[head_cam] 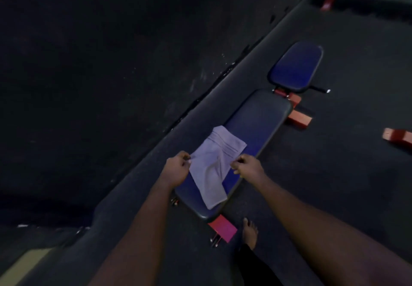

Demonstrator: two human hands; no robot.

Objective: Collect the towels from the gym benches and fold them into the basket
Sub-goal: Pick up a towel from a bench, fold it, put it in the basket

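Observation:
A pale grey towel lies partly folded on the blue padded gym bench, one end hanging toward the bench's near edge. My left hand pinches the towel's left edge. On the other side, my right hand pinches its right edge. Both hands are level with each other across the towel's middle. No basket shows in the head view.
The bench's blue seat pad lies beyond the long pad, with red frame feet on the dark floor. Another red frame piece lies at the right. A dark wall runs along the left. My bare foot stands beside the bench.

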